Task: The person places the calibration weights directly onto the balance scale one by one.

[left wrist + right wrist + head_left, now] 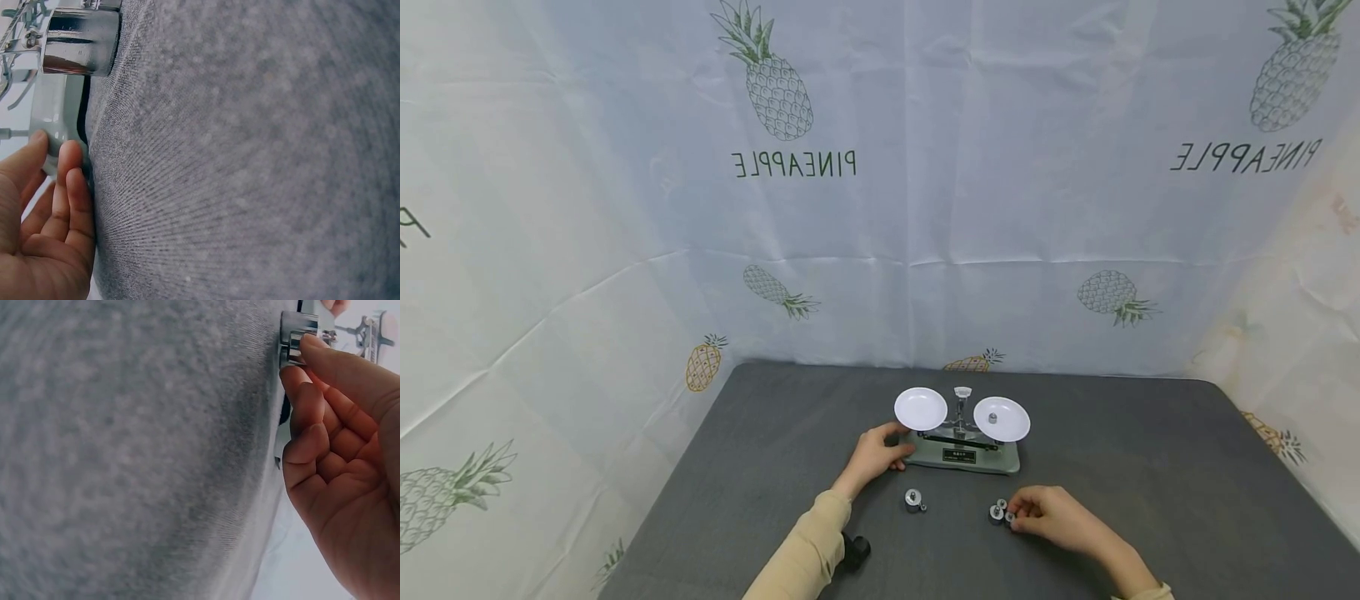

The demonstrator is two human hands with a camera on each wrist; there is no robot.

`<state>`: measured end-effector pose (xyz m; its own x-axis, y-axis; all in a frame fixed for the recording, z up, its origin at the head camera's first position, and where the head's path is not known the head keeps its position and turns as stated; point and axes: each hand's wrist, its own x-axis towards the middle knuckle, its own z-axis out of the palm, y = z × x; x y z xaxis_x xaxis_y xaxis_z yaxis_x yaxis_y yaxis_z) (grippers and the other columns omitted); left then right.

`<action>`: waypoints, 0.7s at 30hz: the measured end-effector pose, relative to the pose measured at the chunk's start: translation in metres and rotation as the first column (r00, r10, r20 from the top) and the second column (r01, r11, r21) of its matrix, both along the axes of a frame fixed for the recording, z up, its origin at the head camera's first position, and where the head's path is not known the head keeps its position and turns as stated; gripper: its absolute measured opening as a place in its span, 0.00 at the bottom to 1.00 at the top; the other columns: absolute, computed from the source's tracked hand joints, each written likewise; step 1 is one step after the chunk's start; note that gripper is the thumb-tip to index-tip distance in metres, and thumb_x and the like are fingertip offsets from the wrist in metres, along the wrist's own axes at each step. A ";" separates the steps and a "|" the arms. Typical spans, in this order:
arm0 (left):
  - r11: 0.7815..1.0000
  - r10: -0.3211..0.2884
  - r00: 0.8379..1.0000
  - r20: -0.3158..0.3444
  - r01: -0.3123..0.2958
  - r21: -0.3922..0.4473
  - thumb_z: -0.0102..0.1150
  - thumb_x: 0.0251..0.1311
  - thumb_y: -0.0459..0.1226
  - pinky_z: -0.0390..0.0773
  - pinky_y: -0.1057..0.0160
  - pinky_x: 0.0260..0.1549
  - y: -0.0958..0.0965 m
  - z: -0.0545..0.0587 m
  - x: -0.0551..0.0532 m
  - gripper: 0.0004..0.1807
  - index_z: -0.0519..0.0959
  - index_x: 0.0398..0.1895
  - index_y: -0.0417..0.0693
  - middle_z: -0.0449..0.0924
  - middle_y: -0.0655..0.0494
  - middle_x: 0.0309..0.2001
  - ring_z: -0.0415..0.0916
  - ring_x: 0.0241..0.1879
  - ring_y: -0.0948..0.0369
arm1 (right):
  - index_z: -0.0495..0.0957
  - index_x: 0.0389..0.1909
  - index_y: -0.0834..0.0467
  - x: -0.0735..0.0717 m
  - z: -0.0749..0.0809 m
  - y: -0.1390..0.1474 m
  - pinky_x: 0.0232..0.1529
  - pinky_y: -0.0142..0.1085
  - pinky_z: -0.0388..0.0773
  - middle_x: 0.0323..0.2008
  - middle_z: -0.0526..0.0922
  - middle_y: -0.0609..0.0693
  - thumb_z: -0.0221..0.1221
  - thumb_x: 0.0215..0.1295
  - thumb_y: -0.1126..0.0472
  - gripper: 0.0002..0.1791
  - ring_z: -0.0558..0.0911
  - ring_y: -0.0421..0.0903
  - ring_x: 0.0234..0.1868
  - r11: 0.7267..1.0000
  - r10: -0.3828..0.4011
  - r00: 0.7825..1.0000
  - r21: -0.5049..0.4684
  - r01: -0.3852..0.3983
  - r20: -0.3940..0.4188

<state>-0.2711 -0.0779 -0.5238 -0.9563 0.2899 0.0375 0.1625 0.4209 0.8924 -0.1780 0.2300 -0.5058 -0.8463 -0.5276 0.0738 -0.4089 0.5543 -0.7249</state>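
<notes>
While our left hand (872, 452) is pinching the left end of the balance scale (922, 451) between thumb and bent fingers, we are gripping a small metal weight (1011, 518) with our right hand (1054, 518), its thumb and fingertips closing on it. Two other weights (996, 514) are standing just left of those fingertips. On the grey table (1112, 442), the scale is standing farther off, its right pan (1013, 427) holding a tiny weight (992, 417).
</notes>
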 end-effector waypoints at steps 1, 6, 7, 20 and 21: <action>1.000 0.002 1.000 0.000 -0.002 -0.002 0.64 0.55 0.41 0.76 0.68 0.19 0.000 0.000 0.000 0.21 0.77 0.51 0.43 0.81 0.46 0.20 0.77 0.17 0.64 | 0.79 0.31 0.57 0.000 0.001 0.000 0.24 0.27 0.71 0.24 0.79 0.39 0.64 0.55 0.59 0.06 0.72 0.25 0.25 1.000 -0.002 1.000 -0.005 0.002 0.001; 1.000 0.009 1.000 -0.009 -0.009 -0.017 0.64 0.55 0.41 0.76 0.68 0.19 -0.001 0.000 0.000 0.21 0.77 0.51 0.44 0.81 0.48 0.21 0.77 0.17 0.65 | 0.80 0.32 0.58 0.001 0.010 -0.001 0.25 0.27 0.73 0.25 0.81 0.41 0.64 0.57 0.59 0.07 0.74 0.26 0.26 1.000 -0.012 1.000 0.000 0.012 0.008; 1.000 0.009 1.000 -0.010 -0.009 -0.019 0.64 0.55 0.41 0.76 0.68 0.19 -0.001 0.000 0.001 0.21 0.77 0.51 0.44 0.81 0.49 0.21 0.77 0.17 0.65 | 0.81 0.32 0.59 0.001 0.012 -0.001 0.26 0.27 0.73 0.26 0.82 0.41 0.63 0.57 0.58 0.07 0.74 0.26 0.26 1.000 -0.017 1.000 0.006 0.017 0.005; 1.000 0.001 1.000 -0.011 -0.001 -0.015 0.63 0.55 0.41 0.76 0.68 0.19 0.000 0.000 0.001 0.20 0.78 0.50 0.45 0.82 0.49 0.22 0.78 0.17 0.64 | 0.81 0.35 0.55 -0.001 0.043 0.003 0.27 0.28 0.73 0.28 0.82 0.40 0.61 0.59 0.56 0.08 0.75 0.27 0.28 0.995 -0.089 0.995 0.048 0.091 -0.037; 1.000 0.001 1.000 -0.013 -0.001 -0.015 0.63 0.55 0.41 0.76 0.68 0.19 0.000 0.000 0.001 0.20 0.78 0.51 0.44 0.82 0.49 0.22 0.78 0.17 0.64 | 0.80 0.36 0.55 -0.001 0.045 0.004 0.27 0.28 0.74 0.29 0.82 0.40 0.61 0.60 0.55 0.08 0.75 0.27 0.28 0.995 -0.092 0.995 0.047 0.093 -0.038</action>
